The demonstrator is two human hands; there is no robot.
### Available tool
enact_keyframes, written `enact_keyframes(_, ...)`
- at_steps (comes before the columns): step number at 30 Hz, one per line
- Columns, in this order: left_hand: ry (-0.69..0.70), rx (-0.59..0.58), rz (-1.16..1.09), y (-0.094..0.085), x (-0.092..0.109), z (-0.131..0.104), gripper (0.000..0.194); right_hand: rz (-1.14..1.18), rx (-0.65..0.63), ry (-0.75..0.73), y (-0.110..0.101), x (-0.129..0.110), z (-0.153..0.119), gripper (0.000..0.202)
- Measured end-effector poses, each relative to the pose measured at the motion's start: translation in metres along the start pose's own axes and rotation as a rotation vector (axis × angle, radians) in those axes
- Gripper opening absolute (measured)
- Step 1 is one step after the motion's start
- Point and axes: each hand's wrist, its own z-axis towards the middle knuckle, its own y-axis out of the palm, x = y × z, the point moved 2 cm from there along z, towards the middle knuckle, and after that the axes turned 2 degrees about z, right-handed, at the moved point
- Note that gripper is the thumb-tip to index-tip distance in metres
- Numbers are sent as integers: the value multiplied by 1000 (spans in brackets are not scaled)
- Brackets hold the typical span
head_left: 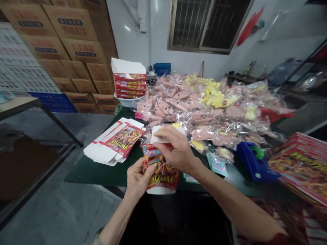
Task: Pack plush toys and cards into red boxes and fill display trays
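A red and yellow printed box (165, 175) is held upright over the table's near edge, with white flaps at its top and bottom ends. My left hand (140, 177) grips its left side, thumb across the printed front. At the top, my right hand (176, 146) has its fingers closed on the white flap. Flat printed cartons (122, 137) lie fanned in a stack left of my hands. Behind the held box spreads a large heap of plastic-wrapped pink and yellow pieces (184, 100).
A blue tape dispenser (255, 163) and stacked printed boxes (304, 160) are at the right. Red boxes (130, 85) sit in a white basin (129, 102) at the back left. Brown cartons (76, 51) rise behind. A second table (17, 107) stands far left.
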Motion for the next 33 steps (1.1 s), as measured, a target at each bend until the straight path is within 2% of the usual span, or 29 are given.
enact_keyframes(2, 39, 114, -25, -4, 2, 6, 33, -147, 274, -27, -15, -5, -15, 18)
enact_keyframes(3, 71, 152, 3, -7, 2, 9, 33, -183, 372, 13, -19, -5, -26, 22)
enact_keyframes(5, 137, 175, 102, -13, 1, 15, 29, -145, 443, 180, -18, 3, -49, 25)
enact_keyframes(8, 182, 118, 199, -16, -10, 24, 25, 113, 330, 451, 3, 29, -78, 27)
enact_keyframes(10, 189, 89, 216, -15, -18, 27, 26, 254, 307, 511, 17, 43, -87, 29)
enact_keyframes(14, 201, 37, 241, -12, -23, 27, 29, 258, 257, 421, 23, 52, -88, 45)
enact_keyframes(16, 250, 45, 224, -11, -18, 27, 46, 227, 208, 365, 21, 51, -89, 50)
enact_keyframes(18, 357, 98, 213, -12, -11, 29, 68, 183, 184, 303, 17, 49, -92, 55)
enact_keyframes(19, 427, 138, 234, -12, -6, 30, 73, 148, 170, 267, 16, 48, -92, 57)
enact_keyframes(21, 572, 209, 338, -11, 5, 33, 64, 62, 129, 185, 13, 44, -92, 58)
enact_keyframes(23, 708, 262, 454, -8, 16, 34, 41, -17, 91, 120, 10, 38, -89, 54)
enact_keyframes(25, 767, 285, 489, -4, 26, 32, 20, -55, 80, 87, 5, 33, -83, 46)
enact_keyframes(27, 715, 292, 457, 1, 31, 29, 17, -63, 109, 99, 1, 29, -75, 35)
enact_keyframes(29, 592, 318, 381, 5, 32, 26, 21, -68, 150, 149, -4, 25, -69, 28)
enact_keyframes(31, 469, 366, 220, 7, 32, 25, 17, -57, 172, 208, -8, 21, -64, 23)
enact_keyframes(33, 325, 359, -31, 9, 35, 27, 27, -2, 166, 275, -10, 18, -62, 18)
